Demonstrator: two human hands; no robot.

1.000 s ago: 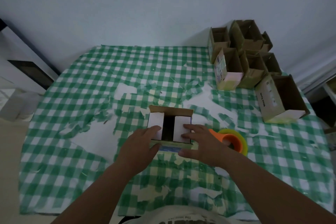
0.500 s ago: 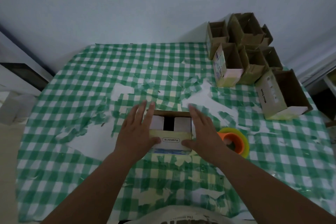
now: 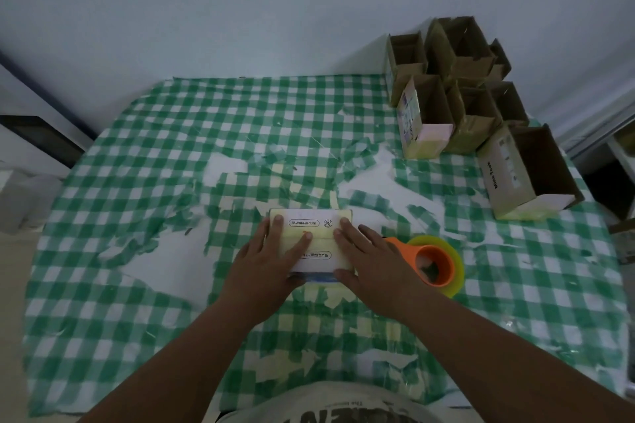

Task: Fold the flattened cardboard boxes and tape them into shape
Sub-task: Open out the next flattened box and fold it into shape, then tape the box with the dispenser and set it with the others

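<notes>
— Head view: where's the cardboard box (image 3: 311,240)?
— Table centre, long axis nine-to-three, flaps pressed under flat fingers of both hands.
— Tape dispenser (image 3: 433,264)?
— Three o'clock, touching right hand (image 3: 369,259); left hand (image 3: 266,266) farther.

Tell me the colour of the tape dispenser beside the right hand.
The tape dispenser is orange, holding a yellow-green roll; the head view shows it clearly.

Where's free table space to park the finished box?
Open cloth left of the left hand and along the far edge, left of the folded boxes. Crowded on the right: tape dispenser beside the right hand, boxes filling the far-right corner.
</notes>
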